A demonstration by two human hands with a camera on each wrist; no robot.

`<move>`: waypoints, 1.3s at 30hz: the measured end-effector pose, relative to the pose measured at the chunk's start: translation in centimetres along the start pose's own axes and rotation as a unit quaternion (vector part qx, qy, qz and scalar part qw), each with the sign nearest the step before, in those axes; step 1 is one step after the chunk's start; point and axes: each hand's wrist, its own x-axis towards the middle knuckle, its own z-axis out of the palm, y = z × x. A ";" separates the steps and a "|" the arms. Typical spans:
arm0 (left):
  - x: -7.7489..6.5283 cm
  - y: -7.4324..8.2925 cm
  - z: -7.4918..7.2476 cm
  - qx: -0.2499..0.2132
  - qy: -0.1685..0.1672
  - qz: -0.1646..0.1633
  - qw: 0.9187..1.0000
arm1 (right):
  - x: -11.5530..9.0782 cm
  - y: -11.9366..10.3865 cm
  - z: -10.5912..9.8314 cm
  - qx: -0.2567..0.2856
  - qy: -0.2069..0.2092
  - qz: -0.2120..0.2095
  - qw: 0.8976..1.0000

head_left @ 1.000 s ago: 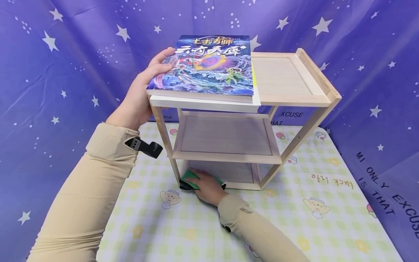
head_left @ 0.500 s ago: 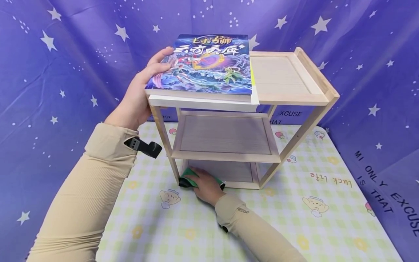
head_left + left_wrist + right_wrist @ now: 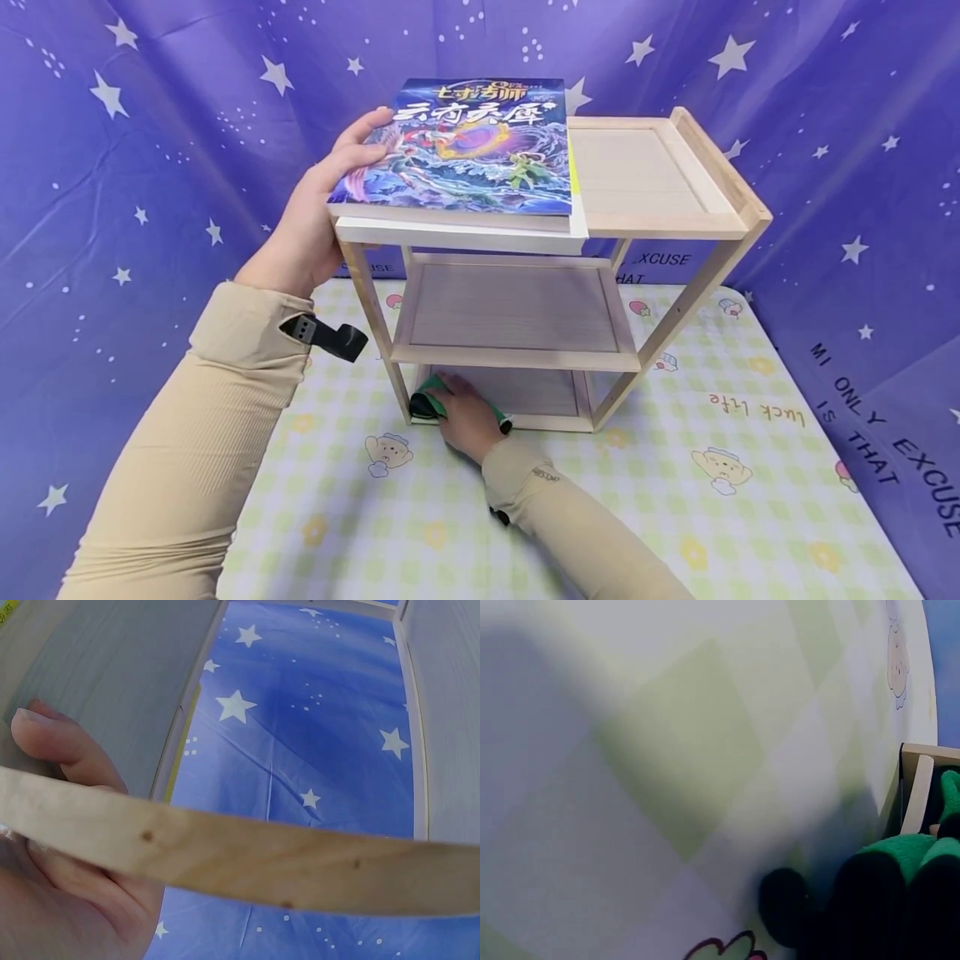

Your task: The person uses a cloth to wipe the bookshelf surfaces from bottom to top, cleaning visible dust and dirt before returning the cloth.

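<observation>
Gripping top edge of wooden rack point(image 3: 517, 358) with left hand point(image 3: 311, 200) in head view, at ten o'clock, touching stacked books point(image 3: 465, 158) at twelve. Clutching green cloth point(image 3: 431, 386) at front of bottom shelf point(image 3: 528, 392) with right hand point(image 3: 468, 421), between six and seven. In left wrist view, curling fingers point(image 3: 52, 742) behind wooden post point(image 3: 240, 859), at nine, before starry curtain point(image 3: 300, 735) at one. In right wrist view, holding cloth at four, near rack at three.

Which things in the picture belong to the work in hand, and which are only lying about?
Probably in the work:
right hand with green cloth
wooden rack
left hand at its top end

Probably just around:
books on top
tablecloth
starry curtain
</observation>
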 end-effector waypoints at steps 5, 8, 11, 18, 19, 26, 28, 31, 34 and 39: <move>0.0 0.1 0.0 -0.001 0.002 0.003 1.000 | 0.5 0.1 0.2 -0.017 0.018 0.002 1.000; 0.0 0.2 0.1 -0.003 0.001 0.003 1.000 | 0.6 0.2 0.2 -0.027 0.038 -0.009 0.999; 0.0 0.2 0.1 -0.003 0.000 0.004 1.000 | 0.6 0.4 0.2 -0.036 0.060 -0.024 0.997; 0.0 0.1 0.0 -0.003 0.002 0.002 1.000 | 0.4 1.0 0.7 -0.016 0.077 -0.046 0.996; 0.0 0.1 0.0 -0.003 0.002 0.001 1.000 | 0.2 0.8 0.4 -0.009 0.068 -0.041 0.997; -0.1 0.1 0.0 -0.009 0.001 -0.001 1.000 | -0.4 1.2 0.4 -0.023 0.020 -0.024 0.999; -0.1 0.1 -0.1 -0.010 0.001 -0.002 1.000 | -0.7 1.2 0.2 -0.017 0.016 -0.026 0.999; -0.1 0.1 -0.1 -0.008 0.001 -0.001 1.000 | -1.0 1.4 0.0 -0.003 0.017 -0.032 0.999; -0.1 0.0 -0.1 -0.006 0.001 0.000 1.000 | -1.3 1.5 -0.2 0.013 0.017 -0.037 0.999; 0.0 0.0 0.0 0.000 -0.001 -0.001 1.000 | -1.6 1.9 -0.5 0.022 0.002 -0.032 0.999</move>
